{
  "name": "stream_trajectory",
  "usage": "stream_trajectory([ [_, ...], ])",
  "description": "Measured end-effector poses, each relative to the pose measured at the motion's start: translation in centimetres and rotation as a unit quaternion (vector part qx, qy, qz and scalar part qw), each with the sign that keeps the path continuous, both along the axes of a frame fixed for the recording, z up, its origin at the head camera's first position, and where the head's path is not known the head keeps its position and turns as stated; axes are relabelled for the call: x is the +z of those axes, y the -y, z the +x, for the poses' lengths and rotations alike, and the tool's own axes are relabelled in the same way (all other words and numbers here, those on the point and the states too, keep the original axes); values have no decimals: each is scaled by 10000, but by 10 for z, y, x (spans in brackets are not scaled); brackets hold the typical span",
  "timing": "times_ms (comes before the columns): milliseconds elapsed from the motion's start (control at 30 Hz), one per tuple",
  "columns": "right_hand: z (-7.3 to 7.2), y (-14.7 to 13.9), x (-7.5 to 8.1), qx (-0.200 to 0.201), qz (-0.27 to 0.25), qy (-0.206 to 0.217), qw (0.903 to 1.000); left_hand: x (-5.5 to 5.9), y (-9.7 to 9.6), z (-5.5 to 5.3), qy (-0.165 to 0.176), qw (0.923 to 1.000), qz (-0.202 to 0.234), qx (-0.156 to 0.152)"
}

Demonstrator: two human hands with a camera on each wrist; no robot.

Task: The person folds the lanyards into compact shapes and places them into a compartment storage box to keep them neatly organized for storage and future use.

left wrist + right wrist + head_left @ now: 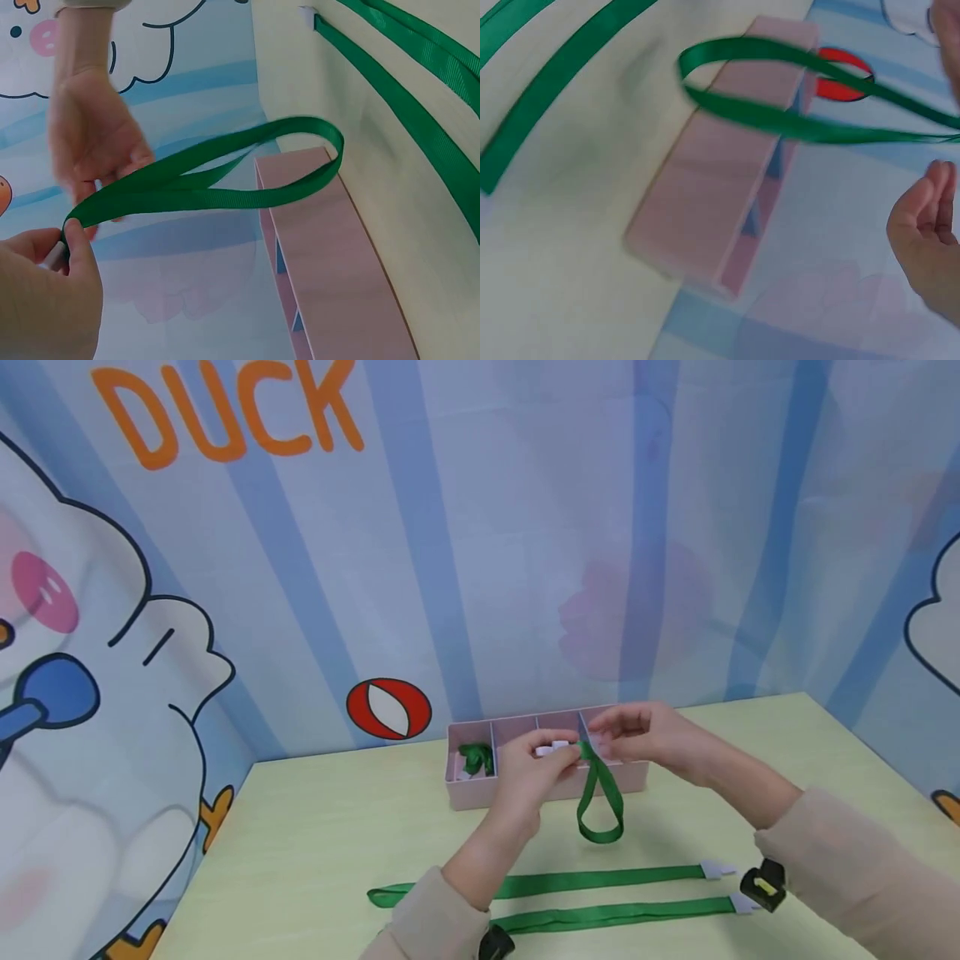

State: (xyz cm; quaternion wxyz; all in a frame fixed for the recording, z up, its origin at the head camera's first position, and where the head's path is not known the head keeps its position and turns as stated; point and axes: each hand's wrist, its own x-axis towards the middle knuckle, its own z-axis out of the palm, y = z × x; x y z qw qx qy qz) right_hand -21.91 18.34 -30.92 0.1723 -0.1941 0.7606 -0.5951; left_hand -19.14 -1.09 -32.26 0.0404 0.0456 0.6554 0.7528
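Observation:
A green lanyard [615,802] hangs in a loop from my left hand [528,777], whose thumb and fingers pinch its gathered end. A small white piece [56,259] shows at that pinch in the left wrist view. My right hand [660,739] is raised just to the right, fingers loosely bent with nothing between them. In the right wrist view, my right hand [930,240] sits below the strap, apart from it. Both hands are above a pink divided box [472,793].
The box's left compartment holds a bundled green lanyard [476,758]; white pieces [555,747] show farther right. Two flattened green lanyards, a far one [622,878] and a near one [622,914], lie on the table [315,827] with white ends rightward. A printed curtain [510,527] stands behind.

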Motion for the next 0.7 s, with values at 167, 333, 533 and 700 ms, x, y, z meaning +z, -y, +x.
stream_trajectory([
  [167,-1,-3,-29,539,292,-584,9964,7,4,2,114,9998,37,-170],
  [333,1,3,-48,691,262,-547,9958,14,7,5,126,9993,117,-330],
  [533,4,1,-58,156,536,-809,9952,21,17,6,42,9994,173,-303],
  [700,7,-9,-60,-449,641,-879,9930,19,33,7,32,9994,146,-310],
])
